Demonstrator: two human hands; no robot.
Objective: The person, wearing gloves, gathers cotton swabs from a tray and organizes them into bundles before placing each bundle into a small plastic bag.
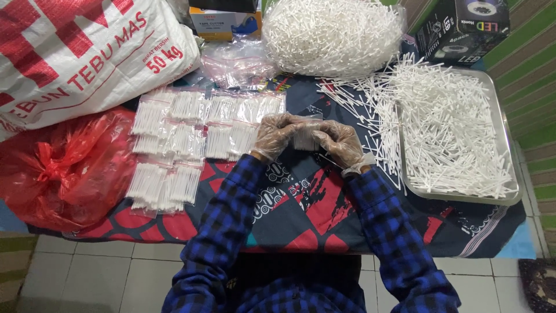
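Note:
Both my hands wear thin clear plastic gloves and meet at the table's middle. My left hand (276, 134) and my right hand (340, 142) together grip a small clear pouch of white cotton swabs (305, 138) between them. To the left lie several filled swab pouches (191, 136) in rows on the patterned cloth. On the right, a metal tray (503, 136) holds a heap of loose swabs (449, 130), and more loose swabs (370, 110) spill onto the cloth beside my right hand.
A big clear bag of swabs (331, 35) sits at the back centre, empty clear pouches (238, 64) beside it. A large white woven sack (81, 55) and a red plastic bag (63, 165) fill the left. A dark box (463, 29) stands back right. Tiled floor lies below the table edge.

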